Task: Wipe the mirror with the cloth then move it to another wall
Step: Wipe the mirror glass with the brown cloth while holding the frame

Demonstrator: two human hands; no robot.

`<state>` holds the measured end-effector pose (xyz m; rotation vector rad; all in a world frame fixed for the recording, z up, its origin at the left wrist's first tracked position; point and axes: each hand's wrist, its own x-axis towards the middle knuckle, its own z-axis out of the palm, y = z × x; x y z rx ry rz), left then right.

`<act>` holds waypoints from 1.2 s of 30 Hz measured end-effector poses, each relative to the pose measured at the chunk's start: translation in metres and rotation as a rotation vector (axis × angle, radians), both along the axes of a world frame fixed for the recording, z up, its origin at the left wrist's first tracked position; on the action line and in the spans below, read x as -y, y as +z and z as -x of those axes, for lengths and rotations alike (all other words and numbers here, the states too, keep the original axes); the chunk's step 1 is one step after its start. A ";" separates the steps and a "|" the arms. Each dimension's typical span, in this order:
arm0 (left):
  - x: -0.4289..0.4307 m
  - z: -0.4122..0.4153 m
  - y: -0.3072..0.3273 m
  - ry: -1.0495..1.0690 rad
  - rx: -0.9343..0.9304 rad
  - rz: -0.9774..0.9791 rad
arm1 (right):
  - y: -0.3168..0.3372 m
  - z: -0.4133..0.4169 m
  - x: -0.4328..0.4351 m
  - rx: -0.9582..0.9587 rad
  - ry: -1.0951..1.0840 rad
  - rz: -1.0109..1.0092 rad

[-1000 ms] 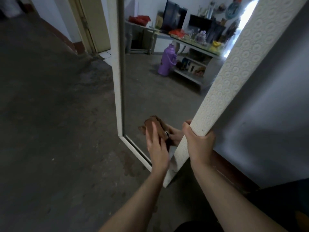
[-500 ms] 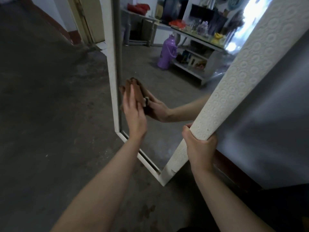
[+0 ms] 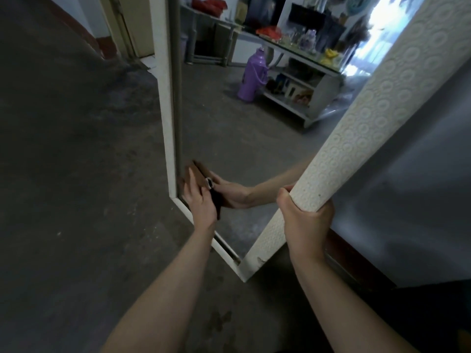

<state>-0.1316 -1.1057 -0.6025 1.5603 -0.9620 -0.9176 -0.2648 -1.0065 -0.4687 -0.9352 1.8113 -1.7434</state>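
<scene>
A tall mirror in a white frame (image 3: 339,154) stands tilted on the concrete floor, leaning toward the grey wall on the right. My left hand (image 3: 201,202) presses a brown cloth (image 3: 195,171) flat against the glass near the lower left corner of the frame. My right hand (image 3: 305,220) is wrapped around the patterned right side of the frame, low down. The glass reflects my left hand, the cloth and a forearm.
Dark concrete floor (image 3: 76,174) spreads to the left. A grey wall (image 3: 420,187) with a dark red skirting stands right behind the mirror. A doorway (image 3: 127,26) is at the far top left. The glass reflects a purple flask and cluttered shelves.
My left hand with the cloth went from the lower middle of the glass up to the left edge, then slid down toward the lower left corner. My right hand kept its grip on the frame.
</scene>
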 end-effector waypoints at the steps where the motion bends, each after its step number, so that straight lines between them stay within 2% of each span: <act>1: -0.014 0.006 -0.007 -0.022 -0.006 -0.013 | 0.001 -0.001 0.000 -0.010 0.000 0.001; 9: -0.107 0.050 -0.006 -0.228 -0.010 -0.039 | 0.003 -0.003 -0.001 -0.006 -0.018 -0.009; 14: -0.140 0.055 0.009 -0.407 0.099 0.261 | -0.021 -0.009 -0.016 0.120 0.096 -0.129; 17: -0.119 0.054 0.015 -0.359 0.133 0.356 | -0.039 -0.008 -0.015 0.057 0.085 -0.191; 20: -0.077 0.044 0.021 -0.251 0.076 0.318 | -0.042 -0.005 -0.011 0.056 0.104 -0.190; 25: -0.002 0.003 0.032 -0.069 0.164 0.379 | -0.044 -0.007 -0.009 0.022 0.073 -0.141; 32: 0.047 -0.037 -0.012 0.042 0.221 0.322 | -0.046 -0.007 -0.005 -0.048 0.104 -0.102; 36: 0.053 -0.039 -0.035 0.096 0.182 0.219 | -0.047 -0.007 -0.004 -0.055 0.101 -0.100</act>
